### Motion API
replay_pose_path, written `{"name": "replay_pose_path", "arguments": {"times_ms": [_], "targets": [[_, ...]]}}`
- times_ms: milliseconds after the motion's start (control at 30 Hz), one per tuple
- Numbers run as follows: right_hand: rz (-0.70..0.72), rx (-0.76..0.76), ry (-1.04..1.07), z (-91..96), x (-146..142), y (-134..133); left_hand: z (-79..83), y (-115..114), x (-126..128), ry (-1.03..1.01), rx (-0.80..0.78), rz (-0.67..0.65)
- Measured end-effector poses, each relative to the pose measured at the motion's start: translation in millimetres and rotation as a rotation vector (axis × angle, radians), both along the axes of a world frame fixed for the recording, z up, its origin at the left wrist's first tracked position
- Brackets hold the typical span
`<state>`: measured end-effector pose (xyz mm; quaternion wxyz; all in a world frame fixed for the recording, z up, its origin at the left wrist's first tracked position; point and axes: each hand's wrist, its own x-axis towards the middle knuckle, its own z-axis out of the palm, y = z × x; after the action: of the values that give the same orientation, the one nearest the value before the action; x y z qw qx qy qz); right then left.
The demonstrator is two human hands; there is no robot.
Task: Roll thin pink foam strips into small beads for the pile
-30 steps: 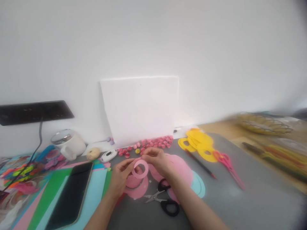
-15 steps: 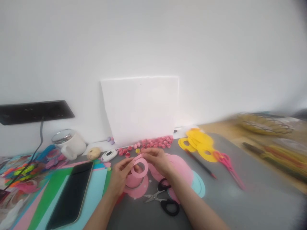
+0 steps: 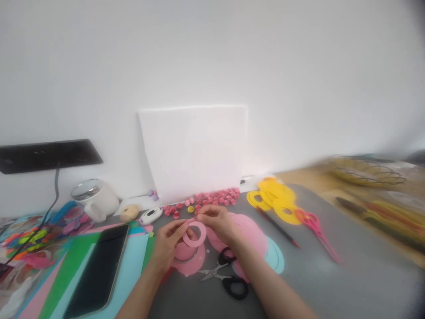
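Observation:
Between my hands hangs a pink paper ring (image 3: pixel 200 239), with its top edge at the fingertips. My left hand (image 3: pixel 170 241) pinches it from the left. My right hand (image 3: pixel 217 223) is closed at the ring's upper right, thumb and fingers together on the paper. Under them lie pink paper pieces (image 3: pixel 192 264), partly covered by the left hand. Black-handled scissors (image 3: pixel 217 272) rest with blades apart by my right wrist. A stack of pink paper discs (image 3: pixel 252 235) shows behind the right forearm, over light blue discs (image 3: pixel 277 257).
Small red-pink rolled pieces (image 3: pixel 215 197) line the foot of a white board (image 3: pixel 194 150). Yellow paper cutouts (image 3: pixel 275 199), a pencil (image 3: pixel 279 227) and pink scissors (image 3: pixel 318 235) lie right. A phone (image 3: pixel 98 270) on coloured sheets and a white mug (image 3: pixel 99 201) stand left.
The pink ring has shifted slightly to the right and turned a little between my fingers. Both hands keep nearly the same place and grip.

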<state>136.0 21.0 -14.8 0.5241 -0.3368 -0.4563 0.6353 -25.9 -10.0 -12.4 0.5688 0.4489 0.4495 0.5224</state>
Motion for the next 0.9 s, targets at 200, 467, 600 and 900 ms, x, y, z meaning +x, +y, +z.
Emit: {"name": "replay_pose_path", "arguments": {"times_ms": [200,467,600,900], "targets": [[0.031,0.008,-0.072,-0.3,0.7,0.9,-2.1,1.9,-2.6,-0.070,-0.022,0.031],[0.023,-0.026,0.018,-2.9,0.4,1.0,0.5,0.5,-1.3,-0.071,-0.018,0.006],[0.024,-0.007,0.008,2.9,0.2,-2.3,0.6,-0.4,-0.8,-0.061,-0.027,-0.013],[-0.006,-0.006,0.026,-1.2,-1.7,0.5,0.9,-2.5,1.0,-0.102,-0.079,-0.085]]}}
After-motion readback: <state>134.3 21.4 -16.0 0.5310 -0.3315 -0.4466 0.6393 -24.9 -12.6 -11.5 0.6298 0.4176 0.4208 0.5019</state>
